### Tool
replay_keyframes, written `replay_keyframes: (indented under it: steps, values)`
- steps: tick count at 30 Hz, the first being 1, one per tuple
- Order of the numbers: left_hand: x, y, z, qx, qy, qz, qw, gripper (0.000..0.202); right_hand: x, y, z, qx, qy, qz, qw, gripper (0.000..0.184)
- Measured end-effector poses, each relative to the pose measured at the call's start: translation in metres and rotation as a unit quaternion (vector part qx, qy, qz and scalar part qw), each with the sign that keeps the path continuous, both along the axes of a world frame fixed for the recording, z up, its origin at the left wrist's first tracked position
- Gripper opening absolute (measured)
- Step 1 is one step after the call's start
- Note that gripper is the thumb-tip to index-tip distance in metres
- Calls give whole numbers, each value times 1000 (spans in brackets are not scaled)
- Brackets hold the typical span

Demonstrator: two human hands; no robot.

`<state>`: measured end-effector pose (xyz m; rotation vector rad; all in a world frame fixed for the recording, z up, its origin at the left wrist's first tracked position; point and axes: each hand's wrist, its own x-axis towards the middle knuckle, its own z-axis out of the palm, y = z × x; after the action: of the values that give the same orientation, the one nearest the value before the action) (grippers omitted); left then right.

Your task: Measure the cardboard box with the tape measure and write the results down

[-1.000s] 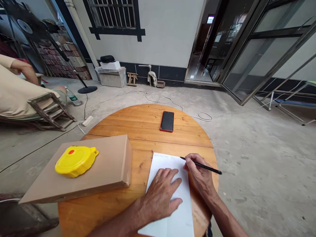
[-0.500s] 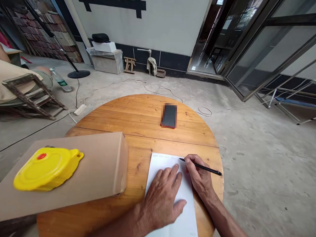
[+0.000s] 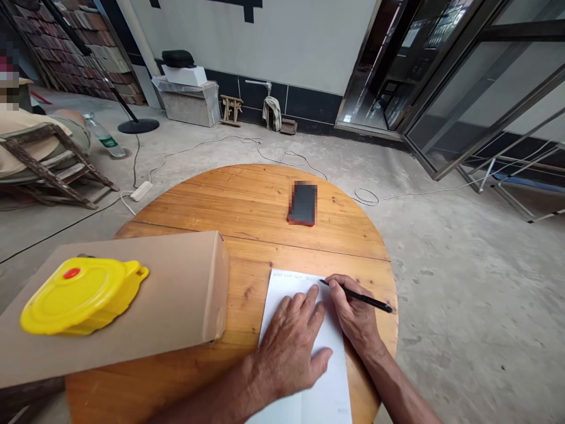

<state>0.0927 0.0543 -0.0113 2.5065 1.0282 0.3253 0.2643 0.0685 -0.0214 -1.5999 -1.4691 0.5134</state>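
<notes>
A white sheet of paper (image 3: 329, 383) lies on the round wooden table (image 3: 247, 259), with a line of faint handwriting along its top edge. My left hand (image 3: 293, 341) rests flat on the paper, fingers spread and thumb out to the right. At the paper's right edge my right hand (image 3: 355, 312) pinches a black pen (image 3: 368, 301). The pen slants, its tip at the top right of the sheet beside the writing. Whether the tip touches the paper is too fine to tell.
On the left a cardboard box (image 3: 176, 294) carries a yellow plastic case (image 3: 83, 297) with a red button. A blurred dark phone-like object (image 3: 303, 203) lies at the table's far side. Beyond are a power strip (image 3: 141, 191), a water bottle (image 3: 105, 136) and a seated person's wooden chair (image 3: 57, 162).
The pen tip and right hand have shifted slightly, and the writing by the tip looks a little longer. My left hand stays on the paper. The whole view has tilted slightly.
</notes>
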Motion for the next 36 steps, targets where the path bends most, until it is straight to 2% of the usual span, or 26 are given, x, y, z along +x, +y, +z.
replay_keyframes:
  steps: [9,36]
  values:
    - [0,1,0,-13,-6,6,1000,60,-2,0,0,3,-19,7,1000,23]
    - [0,1,0,7,-13,11,1000,61,-3,2,0,0,-23,21,999,21]
